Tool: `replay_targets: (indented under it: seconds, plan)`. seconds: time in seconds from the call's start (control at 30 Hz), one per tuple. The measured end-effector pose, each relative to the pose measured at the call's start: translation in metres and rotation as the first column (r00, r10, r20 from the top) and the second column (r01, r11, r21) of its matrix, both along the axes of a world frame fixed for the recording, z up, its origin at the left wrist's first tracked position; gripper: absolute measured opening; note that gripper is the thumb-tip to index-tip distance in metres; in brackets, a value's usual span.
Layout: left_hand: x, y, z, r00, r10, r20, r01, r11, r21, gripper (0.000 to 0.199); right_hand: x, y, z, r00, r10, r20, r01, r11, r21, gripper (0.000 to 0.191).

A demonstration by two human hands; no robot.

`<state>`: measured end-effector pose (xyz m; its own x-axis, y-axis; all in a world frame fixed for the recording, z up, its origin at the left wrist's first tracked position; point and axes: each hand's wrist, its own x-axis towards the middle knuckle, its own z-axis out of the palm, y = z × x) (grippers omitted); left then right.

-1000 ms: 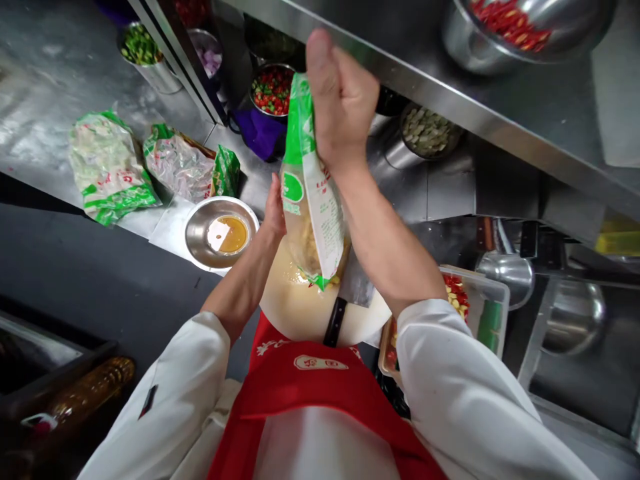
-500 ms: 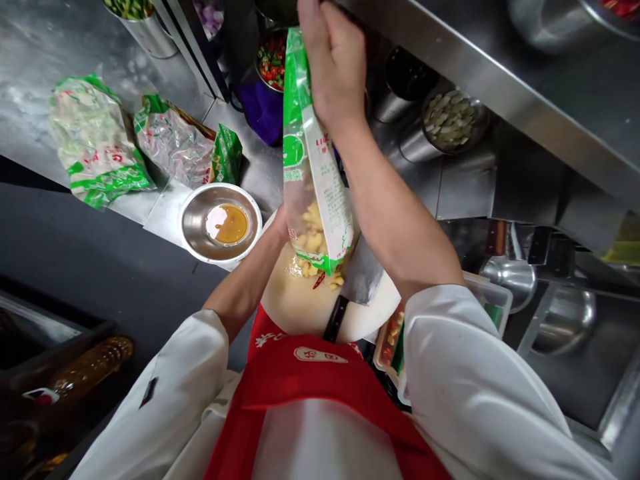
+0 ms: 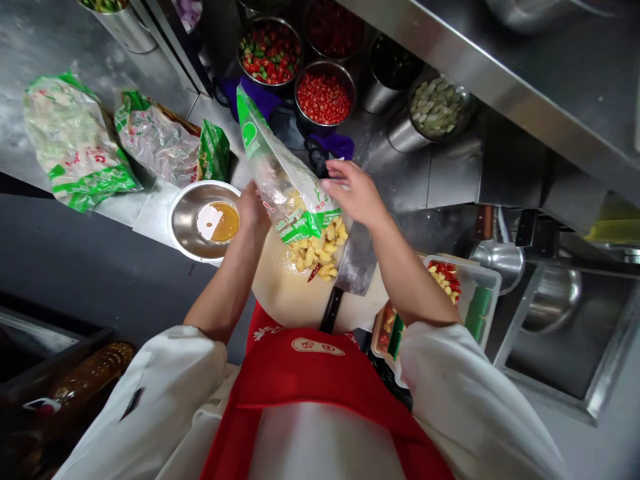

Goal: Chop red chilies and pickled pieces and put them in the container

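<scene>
A green and clear plastic bag point(image 3: 285, 177) leans over the round cutting board point(image 3: 280, 293), its lower end at a heap of pale yellow pieces point(image 3: 323, 250). My left hand point(image 3: 253, 208) is closed on the bag's left side, its fingertips partly hidden. At the bag's right side is my right hand point(image 3: 353, 190), fingers apart, the fingertips close to the plastic. A red dried chili point(image 3: 314, 272) lies by the heap. The cleaver point(image 3: 356, 263) rests flat on the board, its black handle toward me.
A steel bowl of brown liquid point(image 3: 223, 223) stands left of the board. Two crumpled bags point(image 3: 83, 150) lie farther left. Behind are containers of chopped chili point(image 3: 324, 99) and pale slices point(image 3: 437, 110); a plastic box point(image 3: 480, 297) stands right, and a steel shelf edge point(image 3: 480, 70) crosses the upper right.
My right hand has let go of the bag's top and come down to its right side. The bag's top has dropped and tilted left, and more of the yellow pieces show on the board.
</scene>
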<state>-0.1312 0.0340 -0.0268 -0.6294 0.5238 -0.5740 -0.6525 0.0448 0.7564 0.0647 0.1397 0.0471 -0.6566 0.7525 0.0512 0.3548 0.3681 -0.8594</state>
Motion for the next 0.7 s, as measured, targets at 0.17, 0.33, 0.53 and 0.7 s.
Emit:
replay_targets:
  seconds: [0.17, 0.33, 0.53, 0.7]
  plan:
    - [0.012, -0.023, 0.038, 0.872, -0.156, -0.464, 0.135, 0.988, -0.078, 0.067, 0.093, -0.119, -0.007, 0.905, -0.397, 0.155, 0.421, 0.888, -0.185, 0.035]
    - [0.013, 0.000, 0.013, 0.542, -0.357, -0.761, 0.240, 0.933, -0.267, 0.076, 0.115, -0.236, -0.019, 0.875, -0.294, 0.385, 0.425, 0.847, -0.318, 0.028]
    - [0.033, -0.038, 0.034, 0.183, -0.267, -0.946, 0.038, 0.964, -0.264, 0.044, 0.109, -0.276, -0.028, 0.795, -0.283, 0.536, 0.408, 0.904, -0.129, 0.023]
    - [0.100, -0.130, 0.044, -0.318, -0.711, -0.627, 0.448, 0.470, -0.760, 0.021, 0.116, -0.279, -0.034, 0.748, -0.314, 0.585, 0.431, 0.899, -0.069, 0.048]
